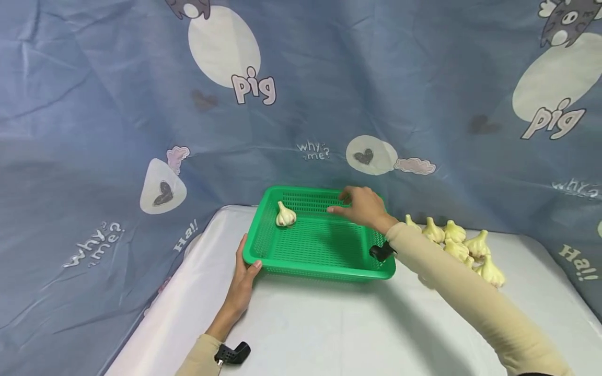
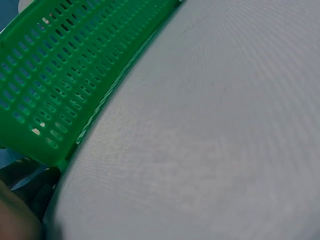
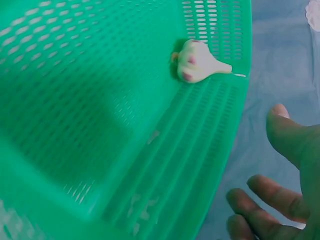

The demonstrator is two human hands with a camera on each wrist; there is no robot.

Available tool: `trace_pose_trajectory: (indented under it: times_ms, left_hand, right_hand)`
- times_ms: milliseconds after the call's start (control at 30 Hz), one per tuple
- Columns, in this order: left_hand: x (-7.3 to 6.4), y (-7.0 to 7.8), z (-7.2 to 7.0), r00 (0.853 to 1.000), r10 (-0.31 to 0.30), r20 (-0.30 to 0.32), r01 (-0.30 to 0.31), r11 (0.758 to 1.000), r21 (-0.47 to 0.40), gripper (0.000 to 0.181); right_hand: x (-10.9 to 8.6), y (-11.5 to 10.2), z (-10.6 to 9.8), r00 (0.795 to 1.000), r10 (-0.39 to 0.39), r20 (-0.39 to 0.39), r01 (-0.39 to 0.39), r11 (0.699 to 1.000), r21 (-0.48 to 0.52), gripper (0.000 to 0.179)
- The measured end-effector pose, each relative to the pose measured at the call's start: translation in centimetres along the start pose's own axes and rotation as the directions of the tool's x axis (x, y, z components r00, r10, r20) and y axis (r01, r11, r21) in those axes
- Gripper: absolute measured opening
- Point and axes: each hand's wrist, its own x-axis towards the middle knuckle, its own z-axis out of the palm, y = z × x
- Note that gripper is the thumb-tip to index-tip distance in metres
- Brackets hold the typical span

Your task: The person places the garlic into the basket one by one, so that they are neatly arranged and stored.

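A green plastic basket (image 1: 320, 270) with slotted walls sits on the white-covered table. One garlic bulb (image 1: 285, 215) rests inside, at the far left; the right wrist view also shows this garlic bulb (image 3: 196, 62), with its stem toward the rim. My left hand (image 1: 242, 287) grips the near left corner, thumb at the front wall and fingers along the left side. In the left wrist view, fingers (image 2: 37, 182) bend under that corner. Over the far right part of the basket hovers my right hand (image 1: 364, 208), empty, its thumb and fingers spread apart.
Several garlic bulbs (image 1: 455, 249) lie in a group on the table to the right of the basket, partly behind my right sleeve (image 1: 451, 282). A blue patterned cloth (image 1: 301, 94) hangs behind the white table (image 1: 320, 324).
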Motion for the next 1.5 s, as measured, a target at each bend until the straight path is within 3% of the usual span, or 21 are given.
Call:
trace_pose_trajectory:
  times_ms: [133, 267, 500, 600, 767, 900, 1267, 1500]
  left_hand:
    - [0.0, 0.1, -0.3, 1.0, 0.013, 0.0, -0.013, 1.0, -0.003, 0.077]
    - [0.0, 0.3, -0.7, 1.0, 0.019, -0.008, -0.019, 1.0, 0.006, 0.077]
    - [0.4, 0.6, -0.8, 1.0, 0.007, -0.008, -0.007, 1.0, 0.021, 0.076]
    - [0.5, 0.5, -0.7, 1.0, -0.005, -0.004, 0.005, 1.0, 0.014, 0.076]
    - [0.6, 0.4, -0.5, 1.0, -0.009, -0.008, 0.009, 1.0, 0.014, 0.076]
    - [0.5, 0.4, -0.5, 1.0, -0.001, -0.009, 0.001, 1.0, 0.018, 0.076]
    - [-0.2, 0.3, 0.2, 1.0, -0.025, 0.005, 0.025, 1.0, 0.015, 0.077]
    - [-0.3, 0.4, 0.6, 1.0, -0.022, 0.005, 0.022, 0.999, 0.025, 0.077]
  right_hand:
    - [-2.1, 1.1, -1.3, 0.99, -0.087, -0.113, 0.077, 0.992, -0.096, 0.048]
    - [-4.3, 2.4, -2.1, 0.952, -0.17, -0.253, 0.106, 0.963, -0.248, 0.042]
    - [-8.5, 5.1, -3.4, 0.927, -0.137, -0.349, 0.034, 0.958, -0.285, 0.033]
    - [-10.4, 6.3, -4.1, 0.926, -0.112, -0.36, 0.005, 0.958, -0.287, 0.028]
    - [-13.3, 8.1, -4.8, 0.942, -0.046, -0.333, -0.05, 0.961, -0.272, 0.025]
    - [-15.2, 9.3, -5.0, 0.946, -0.034, -0.324, -0.053, 0.965, -0.256, 0.022]
    - [-20.2, 12.1, -3.8, 0.936, -0.035, -0.35, -0.055, 0.968, -0.244, 0.025]
    - [-22.4, 13.3, -2.9, 0.941, 0.007, -0.337, -0.094, 0.966, -0.241, 0.039]
